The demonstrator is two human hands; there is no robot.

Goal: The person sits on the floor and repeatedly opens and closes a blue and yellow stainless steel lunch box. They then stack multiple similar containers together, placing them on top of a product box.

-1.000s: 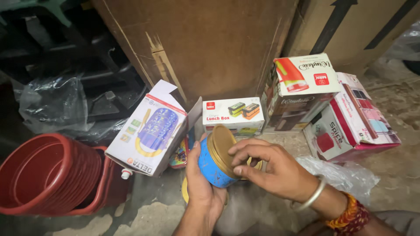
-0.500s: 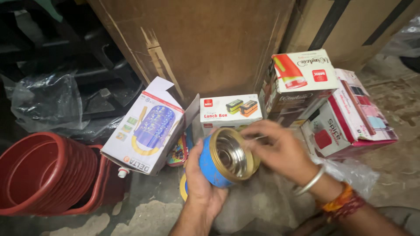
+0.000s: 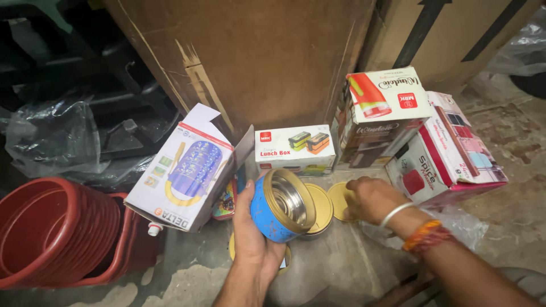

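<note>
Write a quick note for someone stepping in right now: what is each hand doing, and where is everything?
Left hand: grips the blue steel-lined container, tilted, open mouth showing, no lid on it.
Right hand: fingers rest on a yellow lid lying on the floor.
A second yellow-rimmed container sits just behind the blue one.
Printed boxes stand behind; red tubs on the left.
Done: container open. Left: lid not on.

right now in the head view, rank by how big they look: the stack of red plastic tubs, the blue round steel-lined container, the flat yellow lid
1. Stack of red plastic tubs, largest, though cut off by the frame edge.
2. Blue round steel-lined container in the left hand; being nearest the camera may inflate it.
3. Flat yellow lid under the right hand, smallest, partly covered.
</note>
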